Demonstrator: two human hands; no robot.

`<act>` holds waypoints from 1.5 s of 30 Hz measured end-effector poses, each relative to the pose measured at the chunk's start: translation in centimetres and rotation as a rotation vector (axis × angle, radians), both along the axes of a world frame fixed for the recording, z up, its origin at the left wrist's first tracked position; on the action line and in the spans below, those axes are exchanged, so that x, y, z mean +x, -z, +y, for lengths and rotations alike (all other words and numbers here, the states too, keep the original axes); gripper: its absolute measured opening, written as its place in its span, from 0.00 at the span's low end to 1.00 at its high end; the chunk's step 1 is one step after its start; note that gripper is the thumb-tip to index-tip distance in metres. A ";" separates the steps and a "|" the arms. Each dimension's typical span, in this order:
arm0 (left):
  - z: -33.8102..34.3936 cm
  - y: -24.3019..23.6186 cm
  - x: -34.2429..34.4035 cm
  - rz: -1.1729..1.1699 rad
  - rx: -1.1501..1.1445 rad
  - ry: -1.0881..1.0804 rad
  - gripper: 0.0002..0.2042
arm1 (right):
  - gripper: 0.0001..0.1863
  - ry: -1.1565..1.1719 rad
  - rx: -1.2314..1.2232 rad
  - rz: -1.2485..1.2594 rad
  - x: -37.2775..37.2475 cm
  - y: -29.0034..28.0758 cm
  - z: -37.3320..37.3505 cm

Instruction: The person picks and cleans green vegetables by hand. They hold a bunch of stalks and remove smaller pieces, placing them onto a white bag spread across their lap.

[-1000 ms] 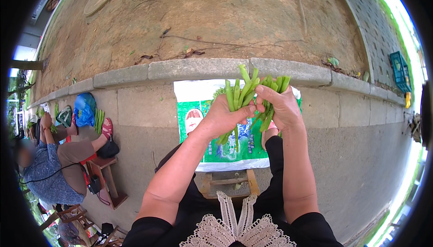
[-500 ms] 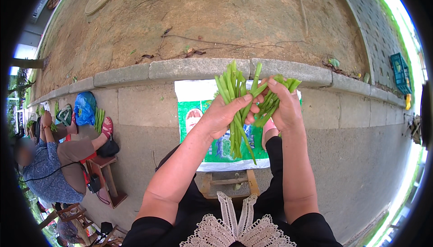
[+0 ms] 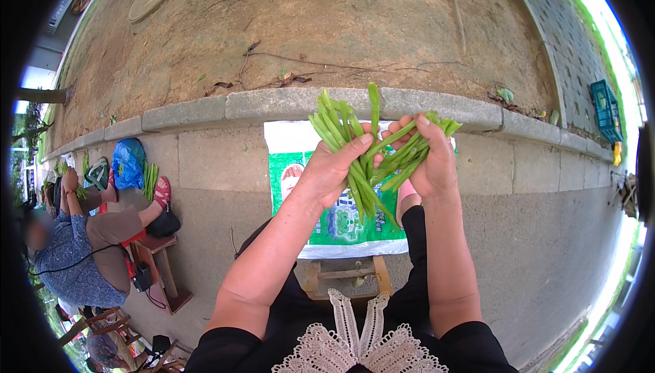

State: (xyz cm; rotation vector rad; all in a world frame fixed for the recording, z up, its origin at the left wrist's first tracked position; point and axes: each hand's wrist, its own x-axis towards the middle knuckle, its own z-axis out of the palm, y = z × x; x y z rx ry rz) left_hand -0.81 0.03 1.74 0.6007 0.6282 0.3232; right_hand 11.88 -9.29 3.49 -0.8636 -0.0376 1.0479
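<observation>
My left hand [image 3: 331,172] grips a loose bundle of cut green stems [image 3: 331,121], which fan up and hang below its fingers. Close beside it, my right hand [image 3: 433,165] holds a second, more slanted bunch [image 3: 402,161], with its thumb over the upper stems. The two bunches cross between my hands. Under them lies a white and green printed plastic sheet [image 3: 286,134], with my sandalled feet [image 3: 292,172] partly hidden on it.
A concrete kerb [image 3: 440,107] borders bare soil ahead. At left a seated person [image 3: 78,257] handles stems near a blue bag [image 3: 129,165] and a wooden stool [image 3: 164,277]. A teal crate [image 3: 604,110] stands at right; a wooden frame [image 3: 344,274] is below me.
Over the last second the left bunch has tilted leftward and its stems have shifted in my fingers. My right thumb has risen slightly, with the right bunch fanning toward the upper right.
</observation>
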 end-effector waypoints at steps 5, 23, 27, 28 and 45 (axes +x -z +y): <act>0.7 0.3 -0.1 -0.032 -0.037 -0.136 0.10 | 0.09 0.076 0.061 0.024 0.5 0.0 -0.4; 6.0 0.9 -2.7 -0.151 -0.197 -0.478 0.09 | 0.04 0.467 0.643 0.036 10.6 -1.8 -8.1; 6.0 0.5 -2.7 -0.184 -0.219 -0.466 0.09 | 0.04 0.439 0.394 -0.063 9.3 -1.9 -6.9; 5.8 0.2 -2.7 -0.190 -0.217 -0.440 0.08 | 0.03 0.435 0.334 -0.070 8.7 -2.0 -6.3; 2.0 -0.9 -1.0 0.047 0.189 -0.092 0.12 | 0.15 0.070 -0.081 -0.217 2.8 -2.0 -1.4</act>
